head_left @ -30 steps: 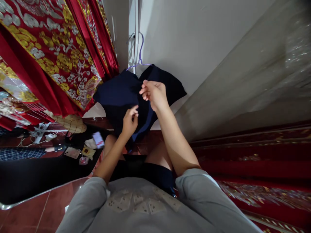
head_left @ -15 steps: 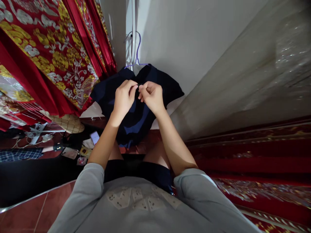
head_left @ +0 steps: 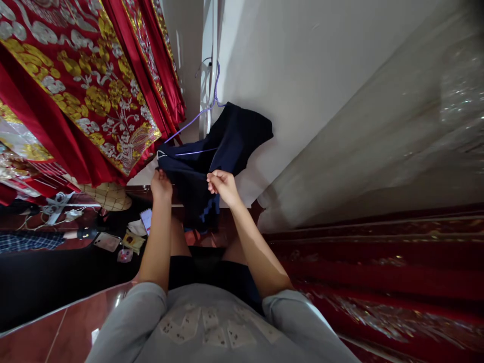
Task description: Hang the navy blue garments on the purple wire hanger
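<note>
A dark navy short-sleeved shirt [head_left: 242,136] hangs half off a purple wire hanger [head_left: 189,123]. The hanger's left arm is bare, while the right shoulder of the cloth still covers its other side. My left hand [head_left: 162,187] is closed on the shirt's left part, just below the hanger's exposed end. To the right, my right hand [head_left: 224,187] pinches the shirt's front edge, fingers curled. The garment's lower part droops between my forearms.
A white pole [head_left: 215,30] carries the hanger beside a pale wall [head_left: 302,65]. Red curtains with gold and silver embroidery [head_left: 102,96] hang at left. Phones, including a pink one [head_left: 107,241], and small packets lie on a black surface [head_left: 56,277]. Red embroidered fabric [head_left: 359,262] fills the lower right.
My hands have moved down and apart from the collar, the left one going left. The shirt's left side has come off the hanger, baring its purple arm.
</note>
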The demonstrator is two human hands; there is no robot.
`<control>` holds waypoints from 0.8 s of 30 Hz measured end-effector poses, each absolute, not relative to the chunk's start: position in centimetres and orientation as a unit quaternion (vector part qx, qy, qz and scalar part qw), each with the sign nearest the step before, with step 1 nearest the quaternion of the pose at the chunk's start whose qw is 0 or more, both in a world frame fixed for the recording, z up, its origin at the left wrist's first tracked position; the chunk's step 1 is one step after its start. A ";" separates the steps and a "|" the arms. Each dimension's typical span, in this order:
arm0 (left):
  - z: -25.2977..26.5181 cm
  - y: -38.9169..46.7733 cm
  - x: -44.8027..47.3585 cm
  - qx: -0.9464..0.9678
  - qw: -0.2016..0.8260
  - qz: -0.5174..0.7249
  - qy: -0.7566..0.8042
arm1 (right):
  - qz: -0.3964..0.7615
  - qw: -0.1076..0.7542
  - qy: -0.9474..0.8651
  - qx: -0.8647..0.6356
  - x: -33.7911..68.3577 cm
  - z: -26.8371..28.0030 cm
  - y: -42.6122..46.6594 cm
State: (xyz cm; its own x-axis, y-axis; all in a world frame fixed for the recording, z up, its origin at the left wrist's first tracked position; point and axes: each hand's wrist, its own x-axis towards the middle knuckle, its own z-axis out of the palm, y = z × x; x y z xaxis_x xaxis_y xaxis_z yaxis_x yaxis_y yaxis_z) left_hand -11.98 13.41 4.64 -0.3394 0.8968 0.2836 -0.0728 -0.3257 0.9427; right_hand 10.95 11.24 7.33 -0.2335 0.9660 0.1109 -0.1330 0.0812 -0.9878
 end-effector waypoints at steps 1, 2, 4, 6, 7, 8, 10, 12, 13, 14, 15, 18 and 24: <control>3.2 12.7 -11.1 0.425 0.362 0.682 0.474 | 0.564 0.492 -0.543 -0.382 10.8 7.2 11.2; 1.9 12.0 -10.1 0.405 0.366 0.682 0.486 | 0.563 0.493 -0.541 -0.385 10.8 6.9 11.3; 0.2 10.9 -8.0 0.374 0.385 0.676 0.505 | 0.547 0.489 -0.552 -0.397 11.3 6.2 11.7; -0.1 10.4 -6.1 0.358 0.404 0.668 0.512 | 0.506 0.463 -0.584 -0.435 12.3 5.4 12.3; 0.3 10.2 -5.3 0.351 0.416 0.671 0.503 | 0.483 0.439 -0.602 -0.460 12.7 5.0 12.5; 1.0 10.2 -4.5 0.345 0.427 0.679 0.487 | 0.465 0.411 -0.621 -0.479 13.1 4.7 12.7; 2.9 10.3 -3.1 0.347 0.441 0.702 0.438 | 0.456 0.357 -0.663 -0.474 13.5 4.4 12.8; 5.1 10.5 -2.0 0.376 0.430 0.719 0.397 | 0.479 0.336 -0.702 -0.405 13.3 4.6 12.4; 6.1 10.5 -1.5 0.403 0.413 0.719 0.388 | 0.499 0.338 -0.711 -0.363 12.9 4.9 12.1; 6.9 10.5 -1.1 0.433 0.395 0.714 0.383 | 0.519 0.345 -0.709 -0.328 12.6 5.2 11.9; 7.6 10.4 -0.8 0.465 0.378 0.705 0.380 | 0.537 0.360 -0.697 -0.309 12.2 5.6 11.6; 8.8 9.9 -0.5 0.543 0.341 0.674 0.367 | 0.488 0.452 -0.641 -0.383 11.5 7.0 11.2; 8.9 8.4 -0.9 0.624 0.247 0.638 0.379 | 0.373 0.500 -0.658 -0.422 11.6 8.4 11.4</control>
State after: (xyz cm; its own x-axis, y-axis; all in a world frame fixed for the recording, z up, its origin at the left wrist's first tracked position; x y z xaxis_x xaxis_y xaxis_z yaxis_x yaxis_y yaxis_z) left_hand -0.89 8.44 8.86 -0.0996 0.7873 0.6085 0.1575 -0.5913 0.7909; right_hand 11.63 11.42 8.35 -0.1447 0.9282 0.3429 0.1814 0.3655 -0.9129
